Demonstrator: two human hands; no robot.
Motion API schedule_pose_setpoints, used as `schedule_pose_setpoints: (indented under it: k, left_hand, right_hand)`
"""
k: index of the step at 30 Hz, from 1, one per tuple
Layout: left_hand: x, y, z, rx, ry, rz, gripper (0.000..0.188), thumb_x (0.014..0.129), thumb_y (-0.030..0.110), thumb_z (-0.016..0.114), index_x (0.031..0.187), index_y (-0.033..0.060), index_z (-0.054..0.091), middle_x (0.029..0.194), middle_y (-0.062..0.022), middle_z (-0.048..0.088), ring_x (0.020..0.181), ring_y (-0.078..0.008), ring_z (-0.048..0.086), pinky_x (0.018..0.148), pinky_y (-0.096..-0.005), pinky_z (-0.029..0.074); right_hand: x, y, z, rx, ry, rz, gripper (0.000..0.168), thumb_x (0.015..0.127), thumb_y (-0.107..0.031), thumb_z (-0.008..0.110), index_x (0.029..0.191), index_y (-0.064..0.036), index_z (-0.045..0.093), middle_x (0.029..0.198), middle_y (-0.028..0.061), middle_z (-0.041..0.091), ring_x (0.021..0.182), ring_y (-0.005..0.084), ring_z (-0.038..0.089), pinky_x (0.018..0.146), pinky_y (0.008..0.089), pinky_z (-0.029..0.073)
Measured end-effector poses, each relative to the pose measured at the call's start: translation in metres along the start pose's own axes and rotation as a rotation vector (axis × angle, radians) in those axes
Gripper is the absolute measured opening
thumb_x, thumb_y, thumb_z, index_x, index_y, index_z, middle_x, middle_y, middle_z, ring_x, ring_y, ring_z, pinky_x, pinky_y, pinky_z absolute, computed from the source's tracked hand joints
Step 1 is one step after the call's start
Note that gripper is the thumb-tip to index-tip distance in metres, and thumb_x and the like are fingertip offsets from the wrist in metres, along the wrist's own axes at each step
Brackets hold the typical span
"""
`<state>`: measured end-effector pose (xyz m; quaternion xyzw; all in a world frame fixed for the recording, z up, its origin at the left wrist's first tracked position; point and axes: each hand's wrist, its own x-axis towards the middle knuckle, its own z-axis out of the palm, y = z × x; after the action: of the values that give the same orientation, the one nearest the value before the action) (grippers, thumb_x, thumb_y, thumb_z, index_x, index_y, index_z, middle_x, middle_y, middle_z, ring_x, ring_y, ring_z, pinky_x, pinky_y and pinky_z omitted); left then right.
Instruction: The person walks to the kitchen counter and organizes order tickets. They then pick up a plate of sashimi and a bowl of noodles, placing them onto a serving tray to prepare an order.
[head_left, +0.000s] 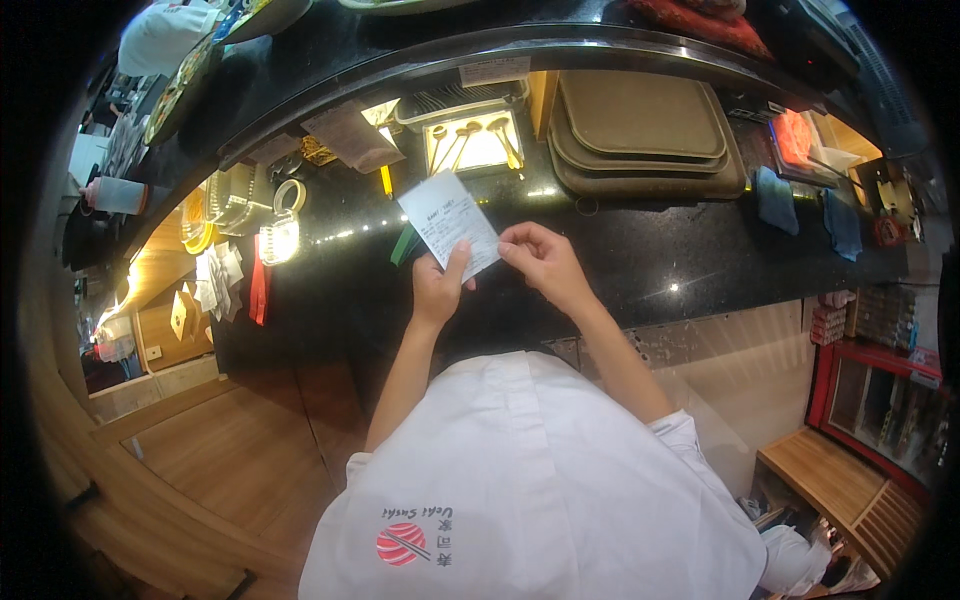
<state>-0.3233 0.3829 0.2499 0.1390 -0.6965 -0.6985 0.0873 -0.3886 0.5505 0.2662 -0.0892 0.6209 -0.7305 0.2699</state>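
A white printed paper slip (450, 217) is held over the black counter (352, 292). My left hand (442, 281) grips its lower edge, with the thumb on top of the printing. At the slip's right edge, my right hand (541, 259) has its thumb and index finger together; whether they pinch the paper cannot be told. A green object (405, 246) lies partly hidden behind the slip, and a yellow marker-like item (386, 181) is just beyond it. Farther back, several spoons (469, 135) rest in a lit, clear container (517, 124).
Stacked brown trays (645, 120) stand at the back right, under a raised shelf edge (600, 37). Folded blue cloths (776, 202) lie farther right. On the left are a tape roll (289, 196), clear plastic containers (238, 196), a red strip (259, 281) and a squeeze bottle (116, 196).
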Motion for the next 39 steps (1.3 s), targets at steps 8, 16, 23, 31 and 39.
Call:
schedule_pose_setpoints:
  k: [8,16,23,31,39]
  left_hand:
    - [-0.017,-0.127,-0.032,0.289,0.256,-0.126,0.039,0.092,0.029,0.057,0.074,-0.0053,0.063,0.053,-0.0077,0.058,0.041,-0.0114,0.052,0.04,-0.0255,0.039]
    - [-0.015,-0.121,-0.029,0.289,0.333,-0.093,0.038,0.091,0.027,0.058,0.074,-0.0056,0.065,0.051,-0.0094,0.059,0.039,-0.0139,0.055,0.04,-0.0271,0.041]
    - [-0.016,-0.123,-0.03,0.311,0.336,-0.091,0.039,0.091,0.029,0.058,0.073,-0.0057,0.065,0.052,-0.0102,0.06,0.039,-0.0147,0.055,0.04,-0.0277,0.042]
    - [-0.014,-0.12,-0.03,0.341,0.341,-0.098,0.041,0.09,0.03,0.058,0.072,-0.0055,0.065,0.051,-0.0096,0.059,0.039,-0.0142,0.055,0.04,-0.0281,0.042]
    - [-0.012,-0.125,-0.033,0.352,0.278,-0.156,0.042,0.091,0.032,0.057,0.074,-0.0052,0.064,0.053,-0.0093,0.06,0.044,-0.0142,0.057,0.044,-0.0272,0.044]
  right_hand:
    - [0.088,-0.014,-0.025,0.038,0.083,-0.04,0.04,0.086,-0.013,0.058,0.123,-0.004,0.047,0.089,0.0068,0.06,0.07,0.0116,0.059,0.056,0.0242,0.047]
    - [0.154,-0.044,-0.028,0.557,0.093,-0.177,0.03,0.094,-0.013,0.052,0.123,-0.012,0.047,0.118,0.0099,0.054,0.111,0.0282,0.055,0.086,0.045,0.047]
    - [0.135,-0.04,-0.02,0.673,0.147,-0.231,0.017,0.089,-0.007,0.057,0.106,-0.006,0.056,0.094,0.0077,0.062,0.074,0.0157,0.058,0.067,0.0306,0.049]
    - [0.13,-0.042,-0.018,0.645,0.206,-0.316,0.013,0.088,-0.009,0.062,0.097,-0.003,0.056,0.087,0.0098,0.066,0.065,0.0134,0.06,0.057,0.0247,0.047]
    - [0.126,-0.045,-0.019,0.581,0.252,-0.352,0.017,0.087,-0.012,0.064,0.098,-0.001,0.056,0.086,0.0087,0.065,0.066,0.0124,0.059,0.057,0.0245,0.046]
